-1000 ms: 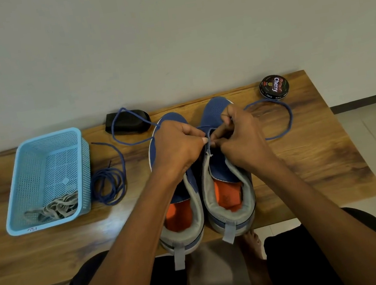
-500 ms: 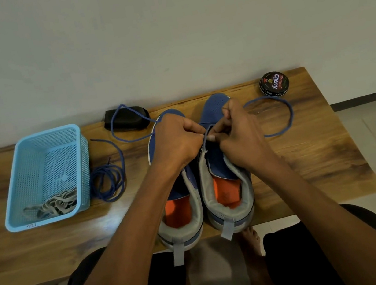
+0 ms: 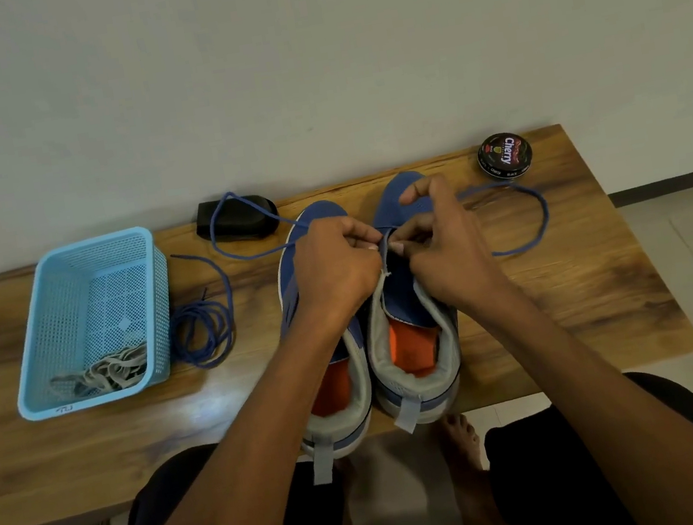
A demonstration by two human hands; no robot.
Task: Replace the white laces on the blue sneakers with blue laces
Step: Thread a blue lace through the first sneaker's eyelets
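Note:
Two blue sneakers with orange insoles stand side by side on the wooden bench, the left sneaker and the right sneaker, heels toward me. A blue lace runs through the right sneaker's front eyelets; one end loops right, the other trails left over a black object. My left hand and my right hand meet over the right sneaker's eyelet edge, fingers curled, each pinching the lace there. A second blue lace lies coiled beside the basket. The pinched spot is mostly hidden by my fingers.
A light blue basket at the left holds the pale removed laces. A black brush-like object lies at the back, a round shoe polish tin at the back right. The bench ends just past the tin.
My hands stay together over the right sneaker with small finger movements. My right index finger has lifted. The lace loops lie much as before.

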